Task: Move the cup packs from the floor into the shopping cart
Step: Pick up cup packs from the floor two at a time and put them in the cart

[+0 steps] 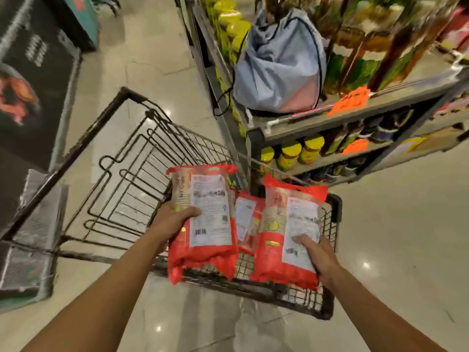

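My left hand (175,219) grips a red cup pack (205,214) with a white label, held above the near end of the black wire shopping cart (266,292). My right hand (317,257) grips a second red cup pack (289,232) over the cart's right side. Between the two packs, lower down inside the cart, lies a third red cup pack (245,219). Both held packs are upright and tilted slightly towards me.
A metal shelf unit (317,120) with yellow-lidded jars (299,151) and a blue drawstring bag (279,64) stands right of the cart. Dark display stands (38,85) line the left. A glossy tiled floor (393,237) lies around the cart.
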The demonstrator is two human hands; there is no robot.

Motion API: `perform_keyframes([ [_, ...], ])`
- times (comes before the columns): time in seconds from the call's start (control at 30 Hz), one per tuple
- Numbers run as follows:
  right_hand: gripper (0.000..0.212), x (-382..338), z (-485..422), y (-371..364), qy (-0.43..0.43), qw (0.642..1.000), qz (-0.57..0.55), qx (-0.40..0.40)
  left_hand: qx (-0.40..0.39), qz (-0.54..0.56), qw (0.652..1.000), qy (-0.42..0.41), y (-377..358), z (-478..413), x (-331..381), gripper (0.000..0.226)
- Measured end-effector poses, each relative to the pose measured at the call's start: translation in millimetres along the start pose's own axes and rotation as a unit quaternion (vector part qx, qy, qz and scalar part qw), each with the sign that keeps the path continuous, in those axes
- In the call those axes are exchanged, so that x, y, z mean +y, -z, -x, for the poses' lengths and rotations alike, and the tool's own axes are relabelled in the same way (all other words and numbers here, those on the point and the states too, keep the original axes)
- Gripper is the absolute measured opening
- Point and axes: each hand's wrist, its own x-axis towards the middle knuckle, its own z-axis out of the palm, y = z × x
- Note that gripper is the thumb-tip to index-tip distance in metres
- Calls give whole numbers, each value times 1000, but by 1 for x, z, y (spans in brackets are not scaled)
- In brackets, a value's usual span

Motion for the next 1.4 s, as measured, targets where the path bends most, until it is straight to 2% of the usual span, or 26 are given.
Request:
perform_keyframes([
  [0.13,53,31,-40,-14,-23,997,-24,71,-33,-37,999,23,-6,-80,-11,39],
  [0.23,53,55,-70,-23,-68,990,-65,107,-67,-58,994,62,-9,-137,-32,63],
  [0.4,60,87,-135,-24,-98,978,-68,170,-80,-125,986,71,-23,-222,-69,42],
  [0.47,58,93,-160,-21,-93,977,-48,188,-77,-146,984,70,-31,-254,-82,24],
  [0.57,47,99,-188,-18,-94,976,-26,194,-61,-185,978,71,-36,-292,-97,26],
  [0.6,44,103,-193,-20,-96,976,-26,193,-60,-198,976,72,-38,-301,-104,30],
  [0.77,29,120,-207,-27,-106,974,3,201,-37,-218,971,93,-40,-325,-135,84],
  [0.83,25,121,-211,-25,-108,970,43,215,-26,-236,968,82,-41,-331,-142,93],
  [0.97,23,108,-213,-16,-107,960,163,202,-25,-342,938,54,-56,-299,-115,67],
  [1.07,48,98,-206,-15,-136,939,253,191,-23,-435,900,9,-56,-285,-97,57],
  [1.2,58,69,-174,-26,-104,890,416,154,-94,-507,855,-56,-56,-248,-48,35],
  [1.3,74,23,-137,-54,-45,852,516,81,-131,-524,834,-115,-56,-205,1,36],
  [1.33,75,1,-119,-67,-25,845,530,65,-139,-535,822,-136,-56,-190,17,42],
  [1.4,64,-37,-79,-90,24,840,541,44,-153,-583,779,-171,-56,-151,46,59],
])
